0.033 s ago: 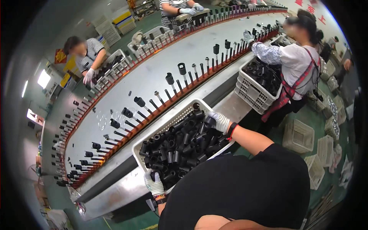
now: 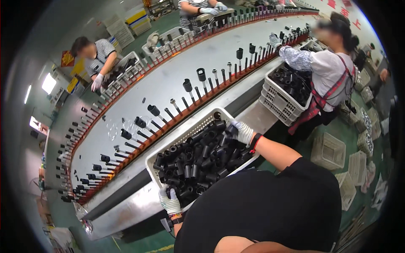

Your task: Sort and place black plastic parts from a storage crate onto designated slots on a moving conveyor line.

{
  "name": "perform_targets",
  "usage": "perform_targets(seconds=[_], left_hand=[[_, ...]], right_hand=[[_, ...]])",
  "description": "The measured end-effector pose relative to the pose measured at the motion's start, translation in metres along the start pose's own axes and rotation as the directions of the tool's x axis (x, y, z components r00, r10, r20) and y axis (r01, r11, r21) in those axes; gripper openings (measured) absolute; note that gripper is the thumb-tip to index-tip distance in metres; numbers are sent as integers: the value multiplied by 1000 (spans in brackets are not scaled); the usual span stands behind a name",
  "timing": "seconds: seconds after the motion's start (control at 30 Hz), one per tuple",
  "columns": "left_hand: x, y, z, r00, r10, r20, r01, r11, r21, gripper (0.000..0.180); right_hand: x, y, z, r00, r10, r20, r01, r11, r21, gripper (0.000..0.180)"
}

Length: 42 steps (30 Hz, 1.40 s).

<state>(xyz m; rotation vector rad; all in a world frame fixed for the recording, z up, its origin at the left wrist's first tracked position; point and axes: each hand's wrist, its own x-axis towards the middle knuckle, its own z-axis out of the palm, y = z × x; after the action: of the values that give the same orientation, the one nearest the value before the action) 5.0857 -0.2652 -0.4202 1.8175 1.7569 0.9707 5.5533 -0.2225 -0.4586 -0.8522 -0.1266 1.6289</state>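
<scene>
Right hand: gloved right hand (image 2: pixel 241 131) is over the far right part of the white crate (image 2: pixel 185 131), fingers curled in around one black tube (image 2: pixel 230 129), lifted a little above the pile.
Left hand: gloved left hand (image 2: pixel 170 202) is at the near corner of the crate, fingers bent down among the tubes. Can't tell whether it grips a tube or only rests on the rim.
Tube pile: loose black tubes (image 2: pixel 196 158) fill the crate, lying every way. The crate sits on the metal ledge just beside the counter (image 2: pixel 177 76).
Counter: long, curved and grey, with a row of slanted pegs (image 2: pixel 184 102) along its near edge. Some pegs carry a capped tube (image 2: pixel 187 85), many are bare.
Change: none to see against the earlier picture. Both hands, crate and pegs are in the same places, so the grip on the tube is already made and nothing has gone onto a peg.
Meaning: judged as the pick step. The held tube is close to the bare pegs just past the crate's far rim.
Others: a person in a red apron (image 2: pixel 327 71) works at a second crate (image 2: pixel 278 99) further right. A person in a striped top (image 2: pixel 99 55) is across the counter.
Floor: empty crates (image 2: pixel 328 150) on green floor to the right.
</scene>
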Motion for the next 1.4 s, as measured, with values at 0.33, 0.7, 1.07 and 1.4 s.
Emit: perform_targets(seconds=[0.33,0.7,1.07,1.4], left_hand=[[-80,89,96,995,96,8,-90,894,439,31],[-65,126,198,971,123,-205,-21,898,439,33],[-167,222,346,956,274,-109,-206,885,417,39],[-121,273,344,963,128,237,-117,991,-61,43]], right_hand=[[230,-129,-35,761,-560,-327,523,828,-201,18],[341,-213,26,758,-647,89,349,287,-892,29],[199,-242,-58,788,-295,541,468,-286,-836,54],[-44,-56,-96,450,279,848,779,342,-526,67]])
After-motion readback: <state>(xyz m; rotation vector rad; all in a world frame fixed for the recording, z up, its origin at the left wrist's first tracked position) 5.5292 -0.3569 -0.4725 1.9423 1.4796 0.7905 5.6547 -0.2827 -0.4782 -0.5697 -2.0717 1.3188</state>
